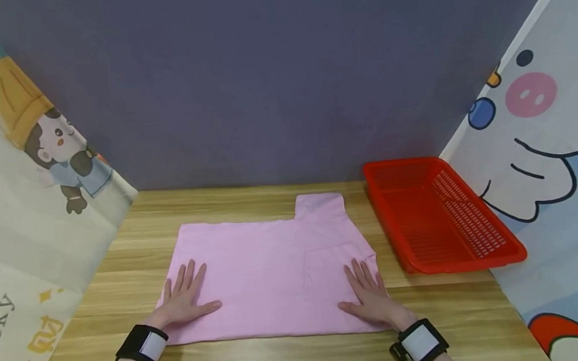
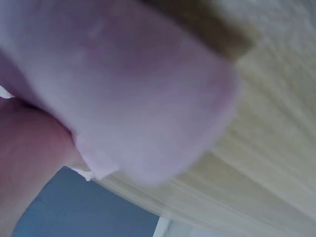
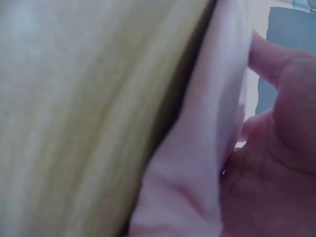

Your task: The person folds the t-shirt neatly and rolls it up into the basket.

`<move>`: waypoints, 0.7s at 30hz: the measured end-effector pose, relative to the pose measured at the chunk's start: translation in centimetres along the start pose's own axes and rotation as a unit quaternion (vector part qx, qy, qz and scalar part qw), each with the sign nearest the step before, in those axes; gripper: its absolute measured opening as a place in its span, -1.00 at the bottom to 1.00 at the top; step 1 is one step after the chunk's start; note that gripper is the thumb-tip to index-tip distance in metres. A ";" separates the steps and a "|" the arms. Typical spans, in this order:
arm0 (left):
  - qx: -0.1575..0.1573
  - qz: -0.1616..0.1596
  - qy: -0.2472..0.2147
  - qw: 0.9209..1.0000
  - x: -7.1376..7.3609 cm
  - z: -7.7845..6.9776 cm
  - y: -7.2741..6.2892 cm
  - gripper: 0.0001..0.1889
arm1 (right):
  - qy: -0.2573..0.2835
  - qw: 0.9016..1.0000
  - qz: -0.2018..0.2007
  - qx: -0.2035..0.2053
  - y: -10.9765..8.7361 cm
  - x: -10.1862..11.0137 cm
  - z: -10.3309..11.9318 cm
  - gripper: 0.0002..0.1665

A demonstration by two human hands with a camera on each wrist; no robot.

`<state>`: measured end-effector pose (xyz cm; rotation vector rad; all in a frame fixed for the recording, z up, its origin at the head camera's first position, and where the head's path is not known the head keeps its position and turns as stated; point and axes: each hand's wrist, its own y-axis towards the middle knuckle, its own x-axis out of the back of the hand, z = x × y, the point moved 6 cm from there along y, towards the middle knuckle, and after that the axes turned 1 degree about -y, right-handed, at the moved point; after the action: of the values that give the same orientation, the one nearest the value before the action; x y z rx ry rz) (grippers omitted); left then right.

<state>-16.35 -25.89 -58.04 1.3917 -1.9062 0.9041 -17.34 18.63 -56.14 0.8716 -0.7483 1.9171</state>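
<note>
2 hands rest well apart near pink cloth's side edges.

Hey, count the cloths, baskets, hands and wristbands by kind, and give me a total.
Cloths: 1, pink cloth
Baskets: 1, red basket
Hands: 2, left hand and right hand
Wristbands: 2, left wristband and right wristband
Total: 6

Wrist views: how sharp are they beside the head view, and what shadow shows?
Head view: pink cloth and red basket fairly crisp; left wrist view: cloth and wooden tabletop blurred; right wrist view: tabletop soft, a dark shadow along the cloth's edge.
</note>
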 end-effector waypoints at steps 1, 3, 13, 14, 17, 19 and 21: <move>0.006 0.002 0.008 1.000 0.0 0.2 0.1 0.19 | -0.003 1.000 0.003 -0.004 0.0 0.2 0.1 0.16; 0.011 0.004 0.001 1.000 0.3 0.3 0.3 0.17 | -0.010 1.000 0.002 -0.008 0.1 1.0 0.6 0.09; 0.071 -0.011 -0.032 0.997 5.0 0.3 3.8 -0.06 | -0.066 0.987 -0.139 0.052 5.2 6.3 1.4 -0.46; 0.077 -0.020 -0.031 0.996 5.4 0.5 4.3 -0.08 | -0.070 0.986 -0.141 0.059 6.0 6.5 1.3 -0.48; 0.092 -0.034 -0.036 0.995 6.6 1.3 5.9 -0.15 | -0.078 0.987 -0.127 0.060 8.4 6.8 0.9 -0.48; 0.100 -0.046 -0.035 0.993 7.4 1.6 6.7 -0.20 | -0.083 0.990 -0.109 0.044 9.7 7.0 0.7 -0.48; 0.104 -0.055 -0.038 0.992 8.2 1.8 7.4 -0.25 | -0.085 0.992 -0.090 0.019 10.8 7.2 0.3 -0.46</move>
<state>-25.78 -30.21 -53.85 1.6582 -1.8099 1.0325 -29.50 17.04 -51.89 1.0985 -0.7096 1.7168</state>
